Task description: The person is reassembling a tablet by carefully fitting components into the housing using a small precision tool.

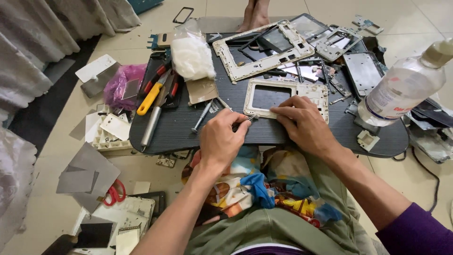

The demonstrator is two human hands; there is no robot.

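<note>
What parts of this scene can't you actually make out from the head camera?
- Tool tip: the left hand pinches a thin metal tool; too small to tell its kind.
- White frame: its near edge is covered by the right hand.
- Clear bottle: its cap is cut off by the right edge.
- Bare feet: the top edge cuts off that other person.

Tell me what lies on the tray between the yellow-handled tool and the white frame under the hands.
In the head view, a loose screwdriver lies on the dark tray between the yellow-handled tool and the white frame.
</note>
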